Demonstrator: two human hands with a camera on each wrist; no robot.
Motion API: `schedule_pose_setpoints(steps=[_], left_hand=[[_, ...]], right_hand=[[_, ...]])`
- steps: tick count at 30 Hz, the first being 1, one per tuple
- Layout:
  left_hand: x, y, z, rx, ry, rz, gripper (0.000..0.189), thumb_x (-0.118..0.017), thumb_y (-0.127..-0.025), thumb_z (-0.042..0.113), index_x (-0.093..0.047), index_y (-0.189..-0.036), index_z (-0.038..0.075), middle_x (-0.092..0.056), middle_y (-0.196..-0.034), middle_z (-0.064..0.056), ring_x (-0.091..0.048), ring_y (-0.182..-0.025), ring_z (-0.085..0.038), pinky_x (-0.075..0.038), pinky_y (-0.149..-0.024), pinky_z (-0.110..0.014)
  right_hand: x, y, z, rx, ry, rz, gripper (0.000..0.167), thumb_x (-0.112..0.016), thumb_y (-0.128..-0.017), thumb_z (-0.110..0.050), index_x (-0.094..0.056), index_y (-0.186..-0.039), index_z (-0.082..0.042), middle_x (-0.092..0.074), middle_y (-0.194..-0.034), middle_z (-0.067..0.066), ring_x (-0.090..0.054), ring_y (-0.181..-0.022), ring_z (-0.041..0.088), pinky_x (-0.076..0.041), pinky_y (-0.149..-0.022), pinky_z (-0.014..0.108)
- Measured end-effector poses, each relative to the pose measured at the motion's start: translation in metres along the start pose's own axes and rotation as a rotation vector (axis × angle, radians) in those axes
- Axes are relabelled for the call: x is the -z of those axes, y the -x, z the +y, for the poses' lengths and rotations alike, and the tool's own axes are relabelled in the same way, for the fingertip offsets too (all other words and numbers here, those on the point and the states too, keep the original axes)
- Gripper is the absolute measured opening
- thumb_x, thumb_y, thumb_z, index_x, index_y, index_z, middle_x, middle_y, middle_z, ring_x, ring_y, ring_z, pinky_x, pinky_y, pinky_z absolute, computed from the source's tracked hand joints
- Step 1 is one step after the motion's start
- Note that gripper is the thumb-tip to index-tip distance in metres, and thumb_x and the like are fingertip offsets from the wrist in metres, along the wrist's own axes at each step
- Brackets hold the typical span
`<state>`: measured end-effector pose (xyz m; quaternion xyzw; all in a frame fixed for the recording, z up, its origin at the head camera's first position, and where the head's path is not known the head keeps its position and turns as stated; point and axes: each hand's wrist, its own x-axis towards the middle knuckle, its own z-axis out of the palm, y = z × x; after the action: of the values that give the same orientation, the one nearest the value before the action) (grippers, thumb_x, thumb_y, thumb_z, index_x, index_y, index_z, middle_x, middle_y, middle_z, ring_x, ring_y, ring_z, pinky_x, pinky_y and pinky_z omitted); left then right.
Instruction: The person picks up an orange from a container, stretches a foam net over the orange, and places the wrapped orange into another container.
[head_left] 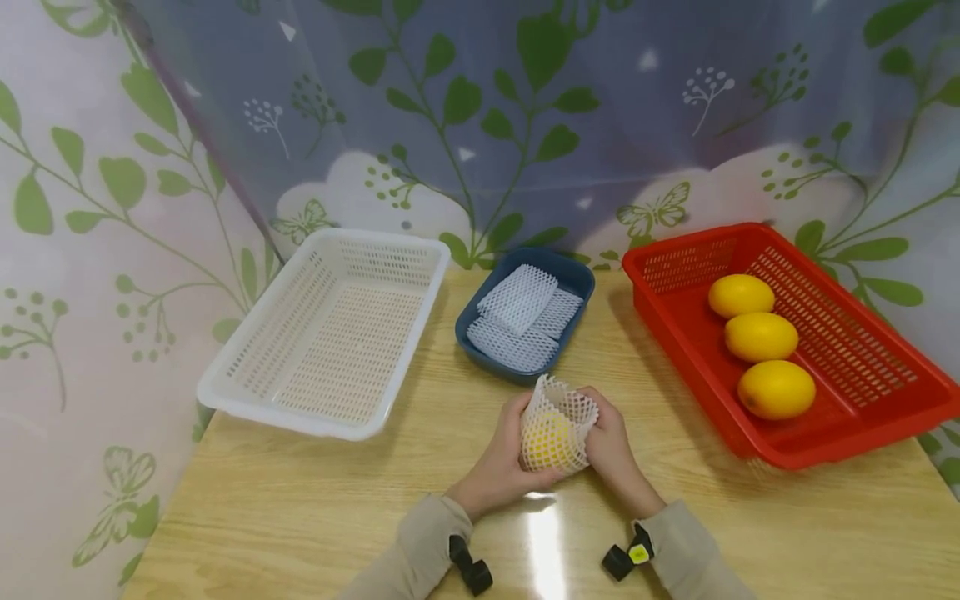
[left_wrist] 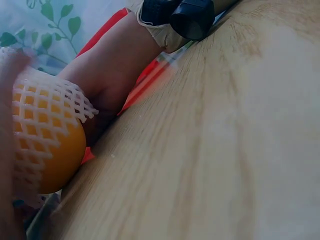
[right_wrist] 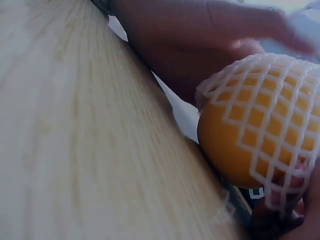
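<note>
A yellow lemon point(head_left: 546, 443) sits inside a white foam net sleeve point(head_left: 583, 410) above the front middle of the table. My left hand point(head_left: 495, 467) holds the netted lemon from the left, its thumb along the underside. From the right, my right hand point(head_left: 613, 450) grips the side of the sleeve. The sleeve's far end stands loose and open beyond the fruit. Close up in the right wrist view, the mesh point(right_wrist: 272, 100) covers most of the lemon point(right_wrist: 217, 145), and a smooth bare end shows near the wood. The left wrist view also shows that bare end point(left_wrist: 70, 162).
Beyond the hands, a dark blue tray point(head_left: 468, 354) holds several flat foam sleeves point(head_left: 517, 300). At left stands a white basket point(head_left: 337, 342) with nothing in it. A red basket point(head_left: 690, 383) at right holds three lemons point(head_left: 776, 389). A patterned curtain point(head_left: 465, 125) hangs behind.
</note>
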<state>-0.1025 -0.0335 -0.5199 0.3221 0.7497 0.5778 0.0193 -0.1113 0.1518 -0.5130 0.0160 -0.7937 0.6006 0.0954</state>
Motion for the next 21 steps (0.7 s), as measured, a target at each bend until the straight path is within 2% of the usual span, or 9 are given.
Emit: schedule_pose_setpoints(steps=[3, 6, 11, 14, 18, 21], left_hand=[[-0.002, -0.0022, 0.001, 0.05, 0.045, 0.023, 0.102, -0.089, -0.071, 0.023, -0.023, -0.149, 0.023, -0.037, -0.146, -0.001, -0.042, -0.131, -0.018, -0.033, -0.112, -0.038], [-0.0026, -0.0035, -0.0006, 0.052, 0.059, 0.033, 0.105, -0.092, -0.065, 0.016, -0.027, -0.147, 0.02, -0.043, -0.143, -0.003, -0.046, -0.129, -0.019, -0.035, -0.111, -0.038], [-0.0031, -0.004, -0.0043, 0.044, 0.066, 0.039, 0.103, -0.093, -0.063, 0.011, -0.032, -0.146, 0.016, -0.049, -0.138, -0.006, -0.05, -0.124, -0.02, -0.039, -0.108, -0.039], [-0.003, -0.0025, -0.0039, 0.037, 0.058, 0.042, 0.101, -0.093, -0.062, 0.01, -0.035, -0.144, 0.015, -0.051, -0.136, -0.006, -0.052, -0.122, -0.02, -0.041, -0.107, -0.039], [-0.0022, -0.0004, -0.0011, 0.002, 0.021, 0.062, 0.099, -0.093, -0.062, 0.009, -0.037, -0.143, 0.015, -0.052, -0.136, -0.004, -0.052, -0.121, -0.019, -0.041, -0.106, -0.038], [-0.0013, 0.0013, 0.0011, -0.01, 0.02, 0.106, 0.1, -0.093, -0.061, 0.01, -0.037, -0.143, 0.016, -0.052, -0.136, -0.002, -0.054, -0.12, -0.019, -0.043, -0.105, -0.037]], right_hand=[[0.0012, 0.0008, -0.0012, 0.038, 0.089, 0.014, 0.021, -0.059, -0.084, 0.012, -0.065, -0.1, 0.001, -0.069, -0.094, 0.012, -0.058, -0.087, 0.009, -0.047, -0.079, 0.022], [0.0035, 0.002, -0.0032, 0.076, 0.134, 0.003, 0.025, -0.058, -0.082, 0.012, -0.066, -0.101, -0.002, -0.07, -0.094, 0.01, -0.06, -0.088, 0.013, -0.049, -0.079, 0.027], [0.006, 0.002, -0.0015, 0.127, 0.204, -0.032, 0.022, -0.06, -0.085, 0.008, -0.067, -0.1, -0.006, -0.071, -0.093, 0.007, -0.063, -0.088, 0.018, -0.051, -0.078, 0.035], [0.0058, 0.002, 0.0001, 0.13, 0.223, -0.045, 0.02, -0.06, -0.086, 0.007, -0.068, -0.1, -0.006, -0.071, -0.092, 0.006, -0.063, -0.087, 0.018, -0.052, -0.078, 0.035], [0.0042, 0.0018, 0.001, 0.108, 0.153, -0.072, 0.022, -0.06, -0.087, 0.008, -0.068, -0.103, -0.005, -0.071, -0.097, 0.007, -0.062, -0.091, 0.016, -0.05, -0.081, 0.029], [0.0033, 0.0021, 0.0006, 0.071, 0.017, -0.13, 0.02, -0.058, -0.092, 0.003, -0.067, -0.108, -0.002, -0.07, -0.103, 0.007, -0.061, -0.095, 0.013, -0.049, -0.084, 0.024]])
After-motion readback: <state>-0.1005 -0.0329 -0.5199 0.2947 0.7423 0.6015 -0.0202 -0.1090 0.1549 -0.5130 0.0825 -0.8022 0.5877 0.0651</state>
